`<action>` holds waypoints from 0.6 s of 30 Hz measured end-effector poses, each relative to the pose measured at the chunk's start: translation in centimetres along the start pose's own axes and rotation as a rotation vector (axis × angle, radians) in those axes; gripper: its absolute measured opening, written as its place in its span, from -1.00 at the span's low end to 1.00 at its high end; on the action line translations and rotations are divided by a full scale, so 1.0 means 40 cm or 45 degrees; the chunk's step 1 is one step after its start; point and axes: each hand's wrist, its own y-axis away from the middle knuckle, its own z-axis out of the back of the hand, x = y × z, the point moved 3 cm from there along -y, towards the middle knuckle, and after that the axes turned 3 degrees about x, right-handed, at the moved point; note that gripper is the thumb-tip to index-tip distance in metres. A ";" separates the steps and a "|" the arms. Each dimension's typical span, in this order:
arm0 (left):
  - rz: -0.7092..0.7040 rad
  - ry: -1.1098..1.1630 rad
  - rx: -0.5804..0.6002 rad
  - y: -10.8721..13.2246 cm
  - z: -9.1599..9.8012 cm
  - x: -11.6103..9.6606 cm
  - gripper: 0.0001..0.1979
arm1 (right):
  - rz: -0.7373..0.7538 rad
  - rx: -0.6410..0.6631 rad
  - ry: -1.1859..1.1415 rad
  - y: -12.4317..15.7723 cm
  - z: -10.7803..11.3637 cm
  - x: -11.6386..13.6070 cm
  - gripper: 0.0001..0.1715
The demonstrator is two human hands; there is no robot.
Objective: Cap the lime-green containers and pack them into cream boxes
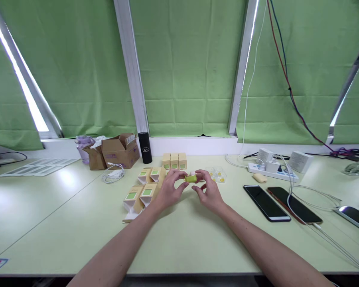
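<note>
Across the bottom of the frame, two bare forearms reach up over the pale green table (179,243) toward its middle. At centre, the left hand (170,188) and the right hand (210,192) meet, fingers curled in, and pinch a small green piece (191,179) between their fingertips, just above the tabletop. What the piece is I cannot tell.

Just left of the left hand lie four small tan cartons (141,194) with green labels, flaps open. At lower right, two dark phones (267,202) lie side by side.

Behind the hands, three shut cartons (174,160) stand in a row, with a clear blister tray (217,175) to their right. Farther left are a coiled white cable (113,174), a brown cardboard box (120,151) and a black tumbler (145,147); at right, a white power strip (272,170). Green blinds (185,67) fill the upper frame.
</note>
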 end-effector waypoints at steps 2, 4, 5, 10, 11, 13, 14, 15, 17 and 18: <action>0.031 0.048 -0.008 -0.002 0.001 0.000 -0.82 | 0.042 -0.009 0.007 0.000 -0.002 -0.004 -0.44; 0.064 0.092 -0.015 -0.004 0.002 0.002 -0.81 | 0.070 -0.008 0.021 0.001 -0.004 -0.007 -0.44; 0.082 0.108 -0.017 -0.005 0.003 0.004 -0.80 | 0.078 -0.008 0.029 0.001 -0.004 -0.007 -0.44; 0.190 0.105 -0.031 -0.009 0.000 0.019 -0.74 | 0.100 0.002 0.054 0.001 -0.005 -0.007 -0.46; 0.211 0.084 -0.032 -0.009 0.000 0.021 -0.73 | 0.102 0.005 0.056 0.001 -0.005 -0.006 -0.47; 0.236 0.033 -0.025 -0.010 -0.001 0.022 -0.71 | 0.099 0.009 0.059 0.000 -0.004 -0.006 -0.48; 0.242 0.015 -0.019 -0.011 -0.002 0.021 -0.70 | 0.095 0.009 0.061 0.000 -0.004 -0.006 -0.49; 0.244 0.005 -0.013 -0.011 -0.002 0.021 -0.70 | 0.089 0.008 0.062 -0.001 -0.004 -0.006 -0.50; 0.250 0.007 -0.003 -0.010 -0.002 0.021 -0.67 | 0.072 0.015 0.057 -0.002 -0.004 -0.007 -0.51; 0.256 0.012 0.002 -0.010 -0.002 0.022 -0.66 | 0.060 0.022 0.053 -0.003 -0.004 -0.008 -0.50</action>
